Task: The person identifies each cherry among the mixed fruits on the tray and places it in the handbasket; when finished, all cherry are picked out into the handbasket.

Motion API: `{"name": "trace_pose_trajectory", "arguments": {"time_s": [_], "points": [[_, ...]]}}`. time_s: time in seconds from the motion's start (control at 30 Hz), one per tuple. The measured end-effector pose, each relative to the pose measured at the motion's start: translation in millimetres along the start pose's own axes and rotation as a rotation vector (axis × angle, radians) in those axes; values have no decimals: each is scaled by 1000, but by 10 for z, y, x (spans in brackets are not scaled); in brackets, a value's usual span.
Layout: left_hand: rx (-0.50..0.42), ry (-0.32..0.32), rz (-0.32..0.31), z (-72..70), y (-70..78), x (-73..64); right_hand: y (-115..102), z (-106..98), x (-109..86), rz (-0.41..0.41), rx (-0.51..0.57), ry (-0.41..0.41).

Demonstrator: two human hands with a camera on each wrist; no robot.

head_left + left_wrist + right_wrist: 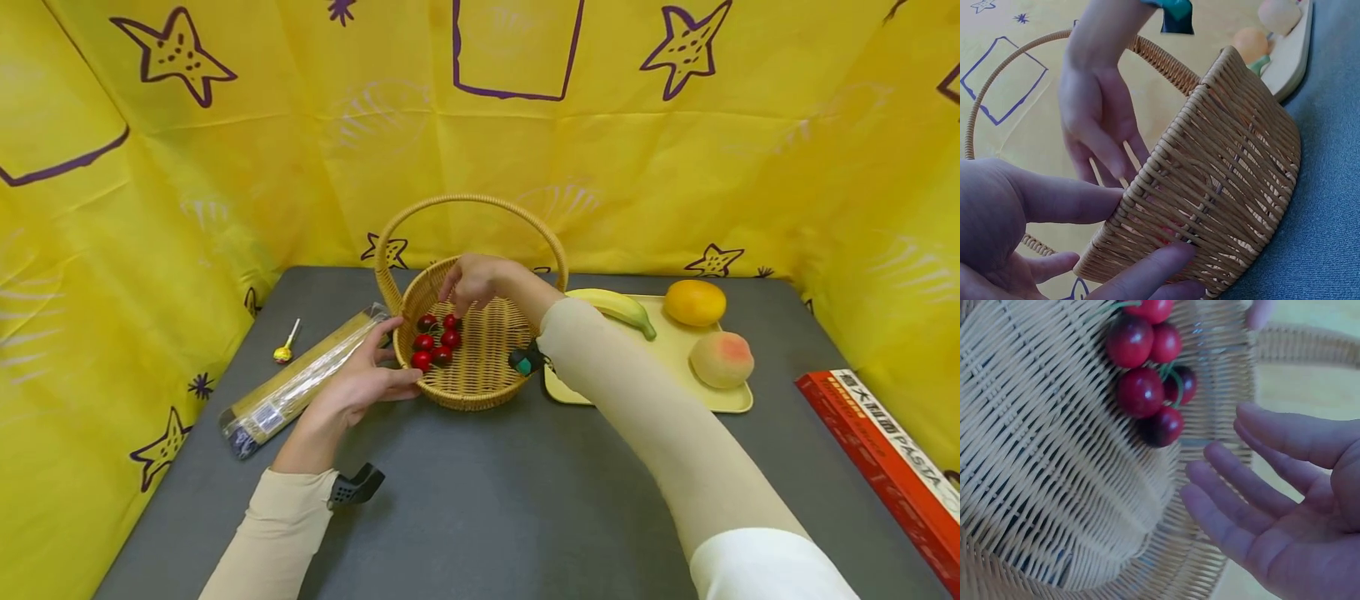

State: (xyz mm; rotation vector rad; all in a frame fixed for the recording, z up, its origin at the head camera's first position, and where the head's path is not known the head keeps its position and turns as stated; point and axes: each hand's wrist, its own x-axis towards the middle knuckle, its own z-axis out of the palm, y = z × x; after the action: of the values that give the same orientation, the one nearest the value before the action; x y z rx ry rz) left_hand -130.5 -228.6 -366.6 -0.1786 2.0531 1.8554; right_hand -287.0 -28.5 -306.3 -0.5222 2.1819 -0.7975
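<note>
A wicker basket (465, 402) with a tall arched handle stands in the middle of the table. Several dark red cherries (442, 356) with green stems lie inside it, toward the left wall. My left hand (360, 375) grips the basket's left side; in the left wrist view one digit lies at the rim and other fingers press the outer weave. Above the basket's inside, close to the cherries (1140, 392), my right hand (476, 282) hovers. In the right wrist view its fingers (1222, 525) are spread and loosely bent, with nothing between them.
Left of the basket lie a long clear-wrapped pack (300, 383) and a yellow lollipop (283, 353). On the right, a cream tray (660, 392) bears a banana (613, 308), an orange-yellow fruit (695, 302) and a peach (722, 360). A red pasta box (885, 467) lies at far right.
</note>
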Motion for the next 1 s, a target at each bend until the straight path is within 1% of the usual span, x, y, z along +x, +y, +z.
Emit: {"name": "trace_pose_trajectory", "arguments": {"time_s": [0.13,0.3,0.4,0.5,0.57,0.67,0.8,0.87,0.93,1.0], "points": [[7,-7,2,-24,-8,5,-8,6,-166,-86,-9,-8],[5,-10,13,-66,-24,22,9,38,-423,-249,-71,19],[4,-12,18,-85,-28,25,44,70,-581,-335,-33,30],[4,-17,19,-96,-29,25,93,111,-735,-399,52,21],[2,-21,22,-101,-30,27,136,138,-825,-436,91,30],[1,-21,28,-108,-32,30,215,180,-949,-479,123,71],[15,-11,31,-107,-33,18,364,236,-1091,-520,125,143],[58,10,32,-99,-25,5,449,260,-1168,-535,125,171],[127,41,39,-90,-8,-14,539,282,-1248,-544,111,202],[280,100,65,-80,18,-47,628,304,-1333,-542,92,231]]}}
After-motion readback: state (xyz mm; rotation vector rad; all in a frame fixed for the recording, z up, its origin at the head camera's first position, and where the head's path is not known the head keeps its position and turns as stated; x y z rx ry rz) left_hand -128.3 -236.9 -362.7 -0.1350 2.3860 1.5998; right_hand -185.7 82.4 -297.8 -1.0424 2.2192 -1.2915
